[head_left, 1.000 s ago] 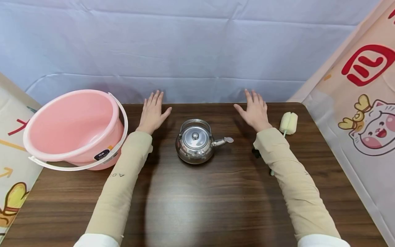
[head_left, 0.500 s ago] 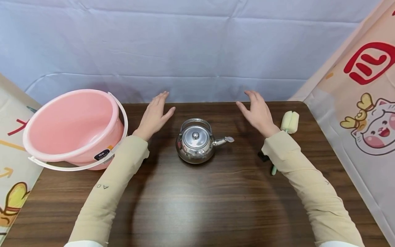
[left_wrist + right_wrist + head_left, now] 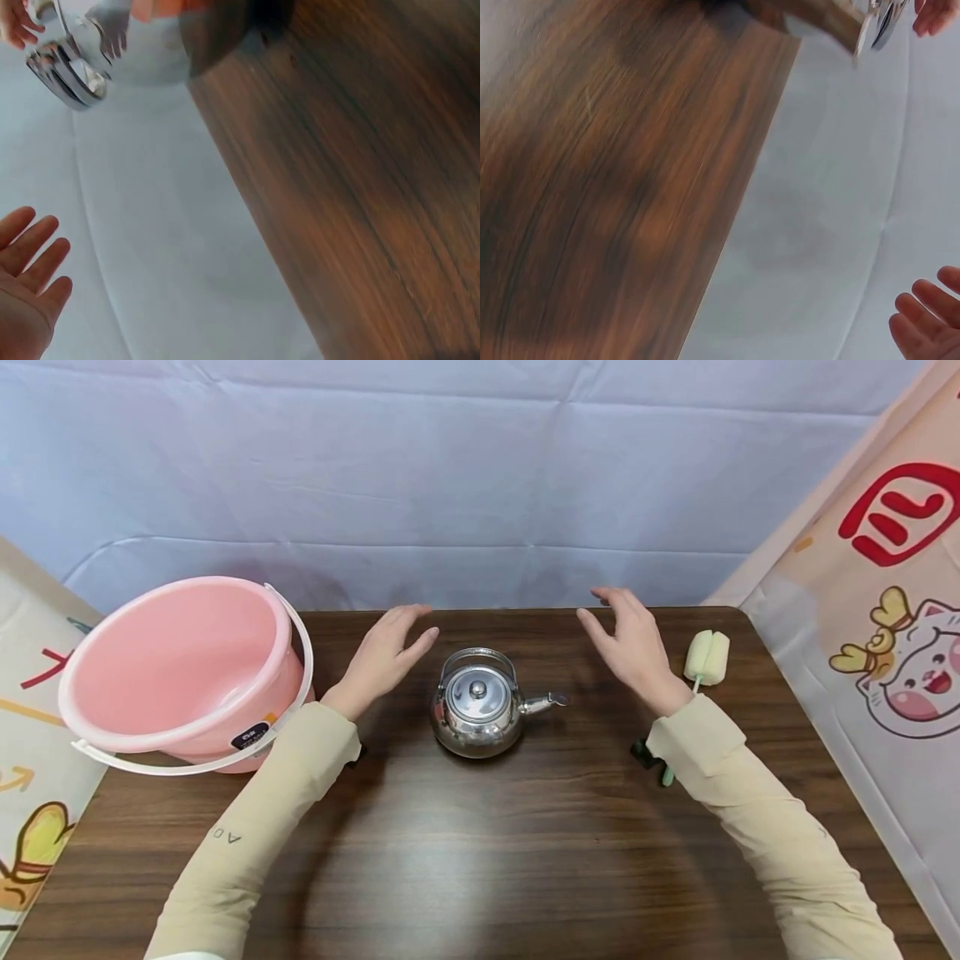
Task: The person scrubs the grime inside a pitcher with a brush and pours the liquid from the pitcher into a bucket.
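Observation:
A shiny steel teapot (image 3: 477,714) stands upright on the wooden table, its lid on, its hoop handle raised and its spout toward the right. My left hand (image 3: 382,656) hovers to the left of the teapot, fingers extended and thumb apart, holding nothing. On the other side, beyond the spout, my right hand (image 3: 628,643) is raised with loosely bent fingers and nothing in it. In the left wrist view the teapot (image 3: 150,45) is cut off at the top, and the left palm (image 3: 30,300) shows bare. Bare fingers (image 3: 922,315) of the right hand appear in the right wrist view.
A large pink bucket (image 3: 180,668) with a white handle stands at the left. A sponge-headed brush (image 3: 707,657) with a pale green handle lies at the right, partly behind the right sleeve. A pale cloth (image 3: 480,485) hangs along the table's back edge.
Both hands have come up from near the table's back edge. The left hand has shifted right toward the teapot; the right forearm has swung outward. The teapot, bucket and brush stay in place.

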`<action>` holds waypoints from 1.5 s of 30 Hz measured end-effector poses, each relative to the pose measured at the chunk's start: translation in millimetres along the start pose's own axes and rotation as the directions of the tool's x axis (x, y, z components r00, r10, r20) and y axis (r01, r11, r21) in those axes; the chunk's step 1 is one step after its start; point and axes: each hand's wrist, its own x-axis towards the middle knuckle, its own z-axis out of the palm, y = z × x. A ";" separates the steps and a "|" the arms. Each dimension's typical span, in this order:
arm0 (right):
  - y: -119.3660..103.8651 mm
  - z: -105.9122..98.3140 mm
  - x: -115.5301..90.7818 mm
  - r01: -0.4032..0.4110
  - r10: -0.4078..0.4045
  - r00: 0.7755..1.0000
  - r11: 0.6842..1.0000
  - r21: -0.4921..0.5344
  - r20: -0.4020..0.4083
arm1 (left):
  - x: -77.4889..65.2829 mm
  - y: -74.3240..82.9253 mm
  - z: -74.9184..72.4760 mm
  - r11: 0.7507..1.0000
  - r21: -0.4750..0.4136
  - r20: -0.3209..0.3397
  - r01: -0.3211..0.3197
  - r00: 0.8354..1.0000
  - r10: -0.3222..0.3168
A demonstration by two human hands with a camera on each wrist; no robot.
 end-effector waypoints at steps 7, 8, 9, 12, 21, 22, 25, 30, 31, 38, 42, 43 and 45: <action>-14.8 4.5 -7.0 0.056 -0.052 0.997 0.997 0.059 -0.062 | -6.4 12.7 1.0 0.998 -0.068 0.047 0.012 0.999 -0.009; -17.0 5.7 -8.2 0.063 -0.058 0.996 0.996 0.069 -0.068 | -7.1 14.0 1.5 0.997 -0.076 0.050 0.009 0.999 -0.005; -19.2 6.9 -9.1 0.070 -0.065 0.995 0.995 0.077 -0.074 | -7.8 15.2 1.9 0.996 -0.086 0.051 0.007 0.999 -0.003; -25.8 10.8 -12.6 0.079 -0.072 0.994 0.993 0.083 -0.080 | -9.6 18.9 3.5 0.993 -0.114 0.053 -0.003 0.999 0.009; -37.9 25.5 -25.1 0.100 -0.094 0.994 0.989 0.109 -0.065 | -14.5 27.8 9.3 0.986 -0.159 0.062 -0.042 0.997 0.052; -38.2 27.2 -26.4 0.101 -0.095 0.994 0.988 0.115 -0.062 | -15.2 29.1 9.6 0.986 -0.162 0.066 -0.046 0.996 0.058; -39.2 32.0 -30.3 0.104 -0.097 0.994 0.985 0.135 -0.057 | -16.8 31.8 11.8 0.983 -0.173 0.081 -0.065 0.993 0.080; -40.2 39.4 -36.3 0.096 -0.091 0.995 0.983 0.155 -0.042 | -18.2 36.2 17.0 0.977 -0.183 0.074 -0.106 0.990 0.121; -40.5 40.8 -37.7 0.092 -0.087 0.996 0.983 0.158 -0.035 | -18.4 37.0 18.0 0.976 -0.185 0.070 -0.116 0.989 0.131; -40.7 50.3 -44.7 0.054 -0.057 0.998 0.986 0.159 0.012 | -19.5 43.2 24.3 0.971 -0.177 0.065 -0.160 0.983 0.174; -41.4 54.3 -46.4 0.031 -0.036 0.999 0.989 0.145 0.029 | -19.4 45.7 26.2 0.976 -0.150 0.082 -0.160 0.981 0.174; -41.4 55.3 -46.7 0.024 -0.029 0.999 0.990 0.142 0.034 | -19.3 46.1 26.7 0.977 -0.141 0.088 -0.160 0.981 0.173; -41.2 57.3 -47.6 0.011 -0.018 0.999 0.990 0.138 0.046 | -19.0 46.5 27.9 0.979 -0.124 0.098 -0.164 0.979 0.177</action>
